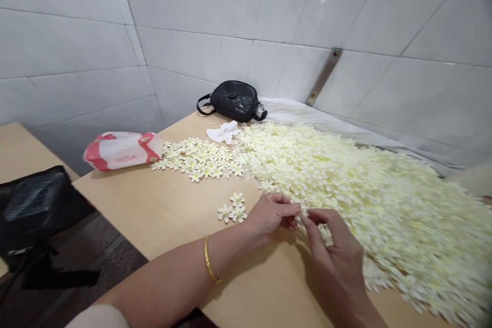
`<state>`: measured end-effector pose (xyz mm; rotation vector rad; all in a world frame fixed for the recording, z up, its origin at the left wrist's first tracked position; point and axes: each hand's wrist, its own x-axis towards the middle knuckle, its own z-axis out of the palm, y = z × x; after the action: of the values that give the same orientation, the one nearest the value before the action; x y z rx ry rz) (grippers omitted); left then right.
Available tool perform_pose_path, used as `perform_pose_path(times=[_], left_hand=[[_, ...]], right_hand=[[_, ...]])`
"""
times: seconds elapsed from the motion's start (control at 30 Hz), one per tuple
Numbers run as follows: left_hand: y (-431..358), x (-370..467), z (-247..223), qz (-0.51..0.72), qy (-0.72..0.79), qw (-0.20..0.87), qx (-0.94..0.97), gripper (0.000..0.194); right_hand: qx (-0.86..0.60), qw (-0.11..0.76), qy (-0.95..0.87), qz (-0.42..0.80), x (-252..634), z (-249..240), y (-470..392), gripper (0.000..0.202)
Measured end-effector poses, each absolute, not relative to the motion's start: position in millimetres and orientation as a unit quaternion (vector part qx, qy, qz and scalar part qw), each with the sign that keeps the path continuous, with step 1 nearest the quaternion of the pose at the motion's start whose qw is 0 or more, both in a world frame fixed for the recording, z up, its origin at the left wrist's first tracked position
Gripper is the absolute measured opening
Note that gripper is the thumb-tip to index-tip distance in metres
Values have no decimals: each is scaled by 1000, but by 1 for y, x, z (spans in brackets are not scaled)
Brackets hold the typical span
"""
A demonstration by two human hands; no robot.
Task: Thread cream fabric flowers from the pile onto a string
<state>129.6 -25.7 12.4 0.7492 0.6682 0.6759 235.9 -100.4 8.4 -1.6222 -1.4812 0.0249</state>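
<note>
Both hands meet over the tabletop point(184, 220), at the near edge of the big flower pile point(338, 169). Left hand point(271, 216): thumb and index nearly closed in a pinch on a small pale flower piece point(301, 215), other fingers curled under. Right hand point(340, 253): thumb and index tips at the same piece, also pinched nearly closed, with a gap behind the tips where pale petals show; can't tell if those are held or just pile behind. Piece is partly hidden by fingers, exact form unclear. Gold bangle point(208, 261) on the left wrist.

Three finished-looking flowers point(238, 213) sit just left of the left hand, white with yellow-green centers, close together. Looser batch of similar flowers point(203, 161) farther off, at the left end of the pile. Pile runs from far middle to near right.

Red-and-white packet point(126, 151) lies at far left, beside the batch. Crumpled white tissue point(223, 132) behind the batch, black quilted bag point(234, 101) past it near the tiled wall point(192, 0). White sheet point(288, 107) along the far side, metal bracket point(325, 77) on the wall above.
</note>
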Motion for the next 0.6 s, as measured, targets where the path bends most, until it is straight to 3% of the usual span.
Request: perform_pose_path(times=[0.2,0.4,0.6], left_hand=[[-23,130,12,301,256,852,343,33],[-21,127,13,285,233,849,378,20],[-21,127,14,274,250,846,382,17]], right_hand=[[-656,447,-606,51,238,9,-102,9],[-650,446,-603,120,244,15,-102,16],[-642,449,-611,116,248,15,-101,20]])
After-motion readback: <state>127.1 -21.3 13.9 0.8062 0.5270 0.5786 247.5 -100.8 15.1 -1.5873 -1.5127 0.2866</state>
